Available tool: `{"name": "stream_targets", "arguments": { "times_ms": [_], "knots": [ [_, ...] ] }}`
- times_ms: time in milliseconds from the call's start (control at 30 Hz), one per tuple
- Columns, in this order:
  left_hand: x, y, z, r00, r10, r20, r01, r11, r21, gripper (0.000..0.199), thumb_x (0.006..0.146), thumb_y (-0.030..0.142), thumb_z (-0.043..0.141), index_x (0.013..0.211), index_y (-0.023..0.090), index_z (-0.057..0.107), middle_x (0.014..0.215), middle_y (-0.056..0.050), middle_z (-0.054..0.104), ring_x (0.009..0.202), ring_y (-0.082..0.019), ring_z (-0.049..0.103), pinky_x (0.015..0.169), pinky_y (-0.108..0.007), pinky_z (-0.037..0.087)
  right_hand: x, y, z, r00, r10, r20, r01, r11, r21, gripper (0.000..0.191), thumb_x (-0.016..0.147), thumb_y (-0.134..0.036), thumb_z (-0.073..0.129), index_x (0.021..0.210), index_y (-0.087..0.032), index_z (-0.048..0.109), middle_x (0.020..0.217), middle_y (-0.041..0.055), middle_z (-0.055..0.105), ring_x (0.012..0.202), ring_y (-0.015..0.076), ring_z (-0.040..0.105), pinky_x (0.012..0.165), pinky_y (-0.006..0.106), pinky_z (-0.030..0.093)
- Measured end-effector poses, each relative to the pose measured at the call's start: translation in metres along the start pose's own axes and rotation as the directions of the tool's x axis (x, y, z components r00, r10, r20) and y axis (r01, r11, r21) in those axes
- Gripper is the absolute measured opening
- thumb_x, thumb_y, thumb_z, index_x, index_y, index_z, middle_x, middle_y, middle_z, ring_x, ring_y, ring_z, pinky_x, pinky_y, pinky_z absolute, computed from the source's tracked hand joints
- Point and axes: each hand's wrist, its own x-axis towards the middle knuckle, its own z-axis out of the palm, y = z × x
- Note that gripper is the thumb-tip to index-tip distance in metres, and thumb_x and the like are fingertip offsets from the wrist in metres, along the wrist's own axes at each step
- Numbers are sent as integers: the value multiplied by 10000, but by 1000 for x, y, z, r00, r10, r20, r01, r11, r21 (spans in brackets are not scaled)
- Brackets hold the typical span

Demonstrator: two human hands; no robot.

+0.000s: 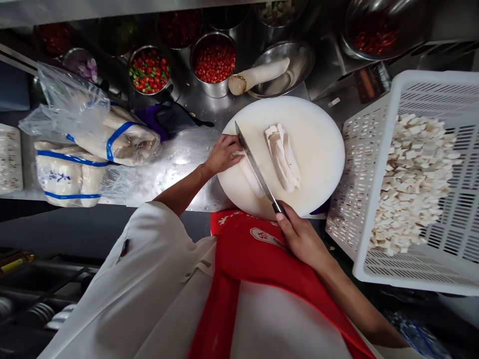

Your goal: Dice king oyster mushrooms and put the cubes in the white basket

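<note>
My right hand (pixel 299 237) is wrapped round the black handle of a knife (pixel 256 169), whose blade points up and left across a round white cutting board (pixel 322 164). My left hand (pixel 225 153) rests at the board's left edge, its fingers bent together against a pale mushroom piece beside the blade. That mushroom piece (pixel 251 178) lies flat along the blade's left side. To the right of the knife, long cut mushroom strips (pixel 282 157) lie side by side on the board.
A white basket (pixel 361 174) holding diced mushroom (pixel 413 184) stands at the right. Behind the board, a whole mushroom (pixel 260 76) leans on a metal dish (pixel 303 57). Pots of chopped chillies (pixel 215 62) line the back. Bagged mushrooms (pixel 71 174) lie at the left.
</note>
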Motion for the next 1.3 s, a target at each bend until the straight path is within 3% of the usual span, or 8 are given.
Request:
{"name": "stream_targets", "arguments": {
  "times_ms": [100,300,433,600,800,933,1100,1300],
  "knots": [
    [-1,-4,6,1000,-3,3,3,999,-37,263,902,457,561,993,231,658,1175,-90,583,1146,-266,478,1037,-455,405,4,-7,-4,999,42,13,-42,999,-11,583,996,-545,296,1436,-198,459,1177,128,697,1086,296,657,913,403,495],
    [-4,-6,12,1000,1,-2,-2,999,-52,278,919,462,532,1011,228,650,1216,-93,577,1170,-278,448,1044,-471,370,39,-1,10,999,48,13,-48,999,4,605,994,-549,301,1441,-164,437,890,102,718,789,262,686,731,361,512],
    [-21,17,25,999,9,-45,-8,1000,23,364,891,551,561,1014,224,663,1241,-101,573,1226,-317,419,1023,-501,340,48,13,24,1000,2,-22,-2,1000,20,604,995,-544,301,1435,-153,438,843,94,704,681,239,660,668,340,491],
    [-44,49,44,983,182,28,-181,983,-15,429,882,609,562,1046,228,670,1093,-80,637,1132,-265,498,949,-426,376,53,14,22,998,-31,-47,32,999,39,603,991,-550,317,1420,-153,463,786,77,699,663,237,651,650,336,483],
    [-42,49,46,982,191,-3,-191,982,4,456,863,638,566,1013,220,673,1102,-74,649,1102,-251,512,925,-402,381,17,0,-4,998,46,31,-47,997,61,583,996,-556,316,1426,-195,474,789,65,722,701,247,687,638,331,502],
    [-43,47,47,980,197,-17,-197,980,4,450,858,634,576,1006,221,673,1077,-71,655,1094,-254,511,927,-407,379,-17,28,7,994,99,51,-100,995,23,568,1001,-525,321,1433,-187,467,964,102,751,887,273,715,757,355,527],
    [-43,46,47,972,228,-58,-228,974,13,426,856,621,592,974,221,678,1011,-61,666,1064,-248,535,903,-400,394,-7,64,38,1000,-16,-9,15,1000,-27,585,993,-505,323,1411,-127,476,1096,155,730,949,288,708,846,401,521],
    [-46,51,44,964,255,-81,-254,967,14,366,873,546,621,1012,210,663,1053,-67,661,1063,-236,550,930,-405,427,-10,52,25,999,-23,-30,24,998,51,543,1002,-512,337,1383,-167,513,1045,109,744,940,261,710,842,365,523]
  ]
}}
